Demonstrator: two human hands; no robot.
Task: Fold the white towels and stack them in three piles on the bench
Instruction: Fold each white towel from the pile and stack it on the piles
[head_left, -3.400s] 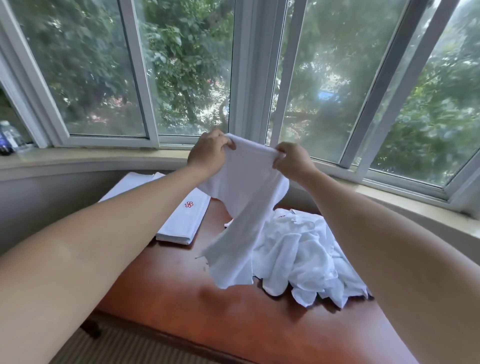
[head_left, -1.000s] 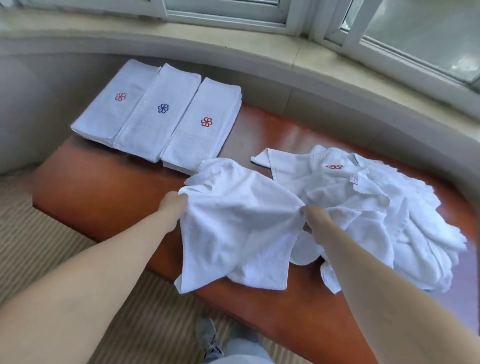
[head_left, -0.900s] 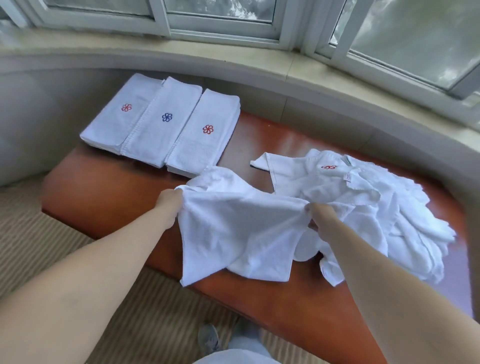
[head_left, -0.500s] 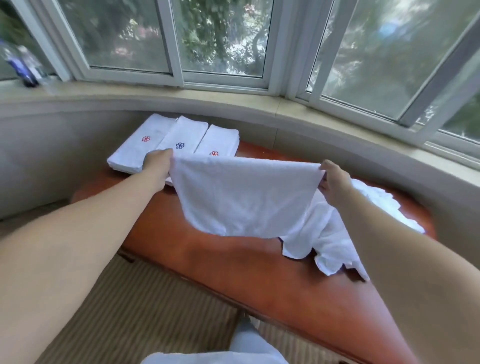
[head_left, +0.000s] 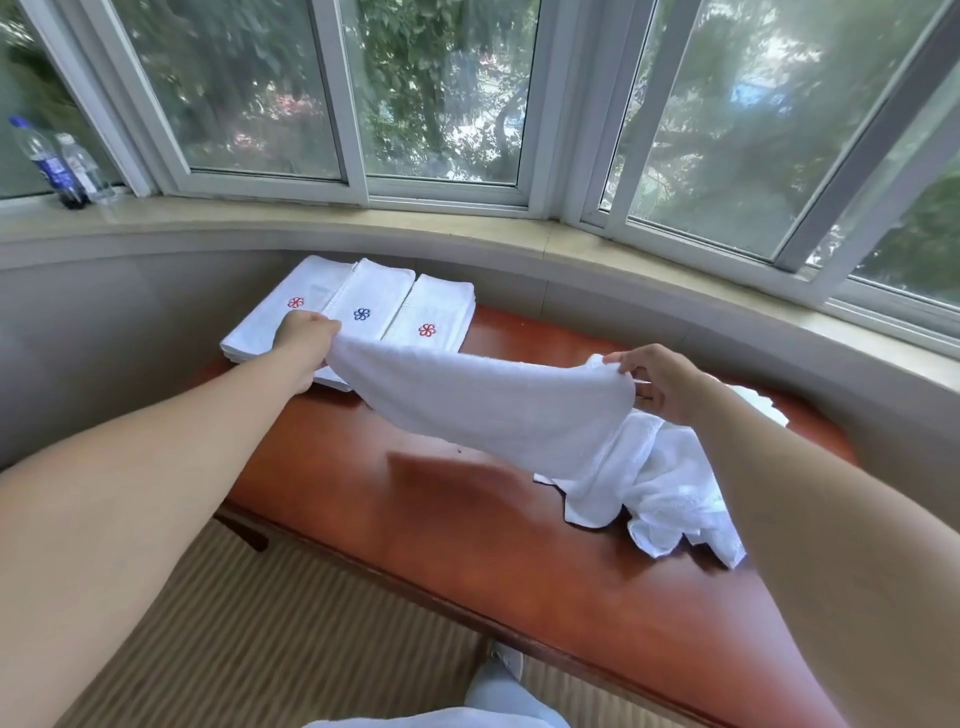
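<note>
The left hand and right hand each pinched a top corner of a white towel, stretching it flat above the bench, probably to fold it evenly. Three folded piles waited behind.

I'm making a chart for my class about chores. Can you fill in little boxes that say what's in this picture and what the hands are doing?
place: wooden bench under a bay window
left hand: grips one end of a towel
right hand: pinches the other end
towel: stretched between the hands, above the bench
folded piles: three, side by side, at the far left
logos on piles: red, blue, red
unfolded heap: on the right
sill: two bottles
</note>
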